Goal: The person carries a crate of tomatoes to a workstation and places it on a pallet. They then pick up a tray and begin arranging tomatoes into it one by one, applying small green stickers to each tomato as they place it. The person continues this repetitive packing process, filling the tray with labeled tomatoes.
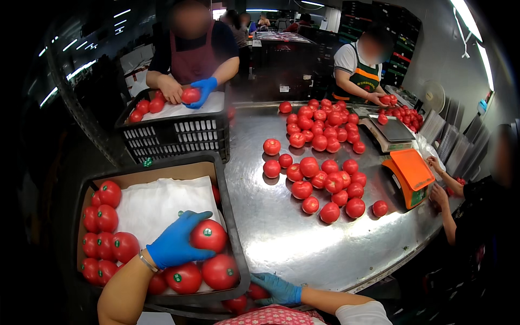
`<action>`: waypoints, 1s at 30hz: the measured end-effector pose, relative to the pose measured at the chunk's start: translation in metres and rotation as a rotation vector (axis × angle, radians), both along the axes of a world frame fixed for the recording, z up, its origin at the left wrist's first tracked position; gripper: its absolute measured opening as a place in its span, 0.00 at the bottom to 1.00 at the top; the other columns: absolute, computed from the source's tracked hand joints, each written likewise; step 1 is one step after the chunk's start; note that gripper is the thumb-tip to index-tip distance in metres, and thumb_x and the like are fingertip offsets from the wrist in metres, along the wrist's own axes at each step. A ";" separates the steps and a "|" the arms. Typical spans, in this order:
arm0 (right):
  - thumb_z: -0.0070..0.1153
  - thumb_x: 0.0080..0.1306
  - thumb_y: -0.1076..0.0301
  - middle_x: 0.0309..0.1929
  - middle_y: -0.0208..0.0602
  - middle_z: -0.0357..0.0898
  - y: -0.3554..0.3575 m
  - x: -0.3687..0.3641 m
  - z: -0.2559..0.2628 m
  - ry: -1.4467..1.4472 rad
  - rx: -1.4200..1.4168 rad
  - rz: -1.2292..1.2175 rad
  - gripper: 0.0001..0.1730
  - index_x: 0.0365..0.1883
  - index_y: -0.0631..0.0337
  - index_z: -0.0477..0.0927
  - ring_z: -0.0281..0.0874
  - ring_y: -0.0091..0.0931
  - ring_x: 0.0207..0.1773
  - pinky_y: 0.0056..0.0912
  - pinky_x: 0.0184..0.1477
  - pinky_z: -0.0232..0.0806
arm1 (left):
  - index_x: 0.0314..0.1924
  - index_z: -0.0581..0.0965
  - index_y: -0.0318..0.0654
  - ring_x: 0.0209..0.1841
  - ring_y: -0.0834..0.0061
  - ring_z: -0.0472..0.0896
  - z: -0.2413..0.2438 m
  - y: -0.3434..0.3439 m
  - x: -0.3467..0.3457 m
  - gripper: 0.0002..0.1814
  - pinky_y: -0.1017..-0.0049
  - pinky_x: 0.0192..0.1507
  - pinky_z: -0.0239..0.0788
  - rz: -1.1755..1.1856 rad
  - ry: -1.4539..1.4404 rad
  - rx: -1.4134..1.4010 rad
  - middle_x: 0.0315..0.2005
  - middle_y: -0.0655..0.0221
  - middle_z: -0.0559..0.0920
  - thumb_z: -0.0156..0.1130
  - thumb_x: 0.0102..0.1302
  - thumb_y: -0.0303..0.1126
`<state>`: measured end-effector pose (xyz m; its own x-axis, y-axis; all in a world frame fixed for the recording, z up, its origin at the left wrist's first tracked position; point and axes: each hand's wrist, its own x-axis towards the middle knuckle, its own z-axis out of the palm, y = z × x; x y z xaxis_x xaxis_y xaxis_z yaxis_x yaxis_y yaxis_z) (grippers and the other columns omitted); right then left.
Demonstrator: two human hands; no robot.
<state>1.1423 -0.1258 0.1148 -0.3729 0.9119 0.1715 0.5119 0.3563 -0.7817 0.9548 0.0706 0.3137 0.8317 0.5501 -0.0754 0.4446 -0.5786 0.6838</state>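
Observation:
My left hand point(176, 241), in a blue glove with a metal bangle at the wrist, grips a large red tomato point(215, 239) bearing a green sticker. It is inside a black plastic crate point(242, 260) with a cardboard liner and white paper point(150, 207). Stickered tomatoes point(107, 219) line the crate's left side, and more point(185, 278) lie along its near side. Low in the view, just outside the crate's near right corner, my right hand point(280, 288), also gloved, curls around another tomato point(258, 291). One more tomato point(235, 304) sits beside it, partly hidden.
Loose tomatoes point(319, 142) spread over the metal table point(268, 227). An orange scale point(408, 178) and a grey scale point(390, 128) stand right. Across from me a person handles a tomato point(191, 95) over a second black crate point(174, 140). Two more people work at the right.

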 end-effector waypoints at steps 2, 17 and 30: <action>0.61 0.51 0.60 0.58 0.55 0.64 0.002 -0.002 0.000 0.013 -0.001 0.049 0.47 0.67 0.61 0.53 0.66 0.46 0.56 0.46 0.57 0.60 | 0.58 0.65 0.36 0.51 0.57 0.70 0.001 0.000 -0.001 0.41 0.66 0.54 0.64 0.036 -0.012 0.128 0.48 0.54 0.69 0.71 0.45 0.40; 0.60 0.53 0.72 0.30 0.33 0.78 0.132 -0.012 0.201 0.098 0.600 -0.320 0.10 0.36 0.56 0.79 0.75 0.31 0.33 0.32 0.35 0.62 | 0.56 0.67 0.40 0.48 0.54 0.70 0.022 0.000 -0.010 0.38 0.65 0.46 0.70 0.284 -0.231 0.675 0.46 0.53 0.67 0.69 0.43 0.41; 0.61 0.53 0.69 0.26 0.31 0.77 0.159 -0.038 0.188 -0.045 0.711 -0.410 0.07 0.31 0.57 0.80 0.73 0.30 0.31 0.33 0.35 0.59 | 0.55 0.69 0.38 0.47 0.53 0.69 0.022 0.007 -0.018 0.37 0.64 0.46 0.68 0.290 -0.147 0.797 0.46 0.51 0.69 0.68 0.42 0.39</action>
